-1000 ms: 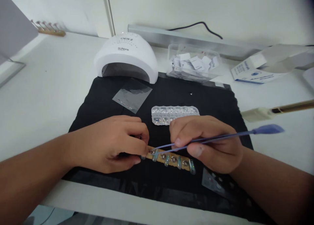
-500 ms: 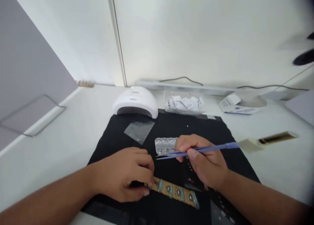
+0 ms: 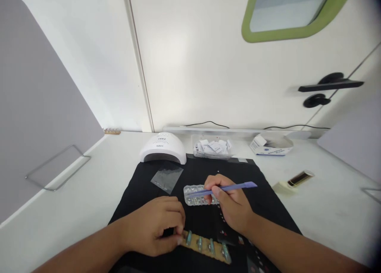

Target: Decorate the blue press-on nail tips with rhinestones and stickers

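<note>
**Tweezers over the gem case, strip pinned at the mat's near edge**

My left hand [image 3: 154, 225] was closed on the left end of the wooden strip [image 3: 205, 245] of nail tips, pressing it against the black mat [image 3: 268, 201] on the desk [image 3: 89, 193]. My right hand [image 3: 232, 205] pinched the purple tweezers [image 3: 222, 189], their tips pointing left above the clear gem case [image 3: 193, 195], which lay just beyond my left hand's knuckles. The strip ran rightward from my left grip, passing below my right wrist. A white nail lamp [image 3: 163, 148] stood at the mat's far edge.
</note>
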Demonstrator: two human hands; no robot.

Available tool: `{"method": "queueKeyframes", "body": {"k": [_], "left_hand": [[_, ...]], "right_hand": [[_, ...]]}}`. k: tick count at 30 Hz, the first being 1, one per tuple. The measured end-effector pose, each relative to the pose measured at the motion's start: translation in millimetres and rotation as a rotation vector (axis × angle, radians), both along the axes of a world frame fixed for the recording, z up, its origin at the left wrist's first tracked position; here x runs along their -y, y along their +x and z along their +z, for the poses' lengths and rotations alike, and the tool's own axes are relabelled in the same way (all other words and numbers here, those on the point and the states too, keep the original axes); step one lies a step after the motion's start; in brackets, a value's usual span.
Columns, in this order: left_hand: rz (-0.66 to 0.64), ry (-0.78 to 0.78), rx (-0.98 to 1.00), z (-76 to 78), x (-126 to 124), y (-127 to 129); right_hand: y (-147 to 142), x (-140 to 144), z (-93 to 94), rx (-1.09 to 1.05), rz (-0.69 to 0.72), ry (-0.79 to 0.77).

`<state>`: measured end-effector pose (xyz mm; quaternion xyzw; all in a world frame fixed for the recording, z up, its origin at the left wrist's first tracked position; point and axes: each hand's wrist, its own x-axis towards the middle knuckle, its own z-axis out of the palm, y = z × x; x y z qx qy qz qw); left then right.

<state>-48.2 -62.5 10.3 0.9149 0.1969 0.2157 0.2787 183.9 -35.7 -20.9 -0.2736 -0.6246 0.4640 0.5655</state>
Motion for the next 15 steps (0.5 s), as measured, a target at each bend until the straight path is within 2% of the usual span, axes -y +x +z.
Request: {"method": "queueKeyframes", "body": {"k": [15], "left_hand": [[-0.053,-0.087,0.010,6.0,-2.5,-1.8]], "right_hand": [[0.6,-4.5,-1.2,-0.032,-0.023,-0.059]]}}
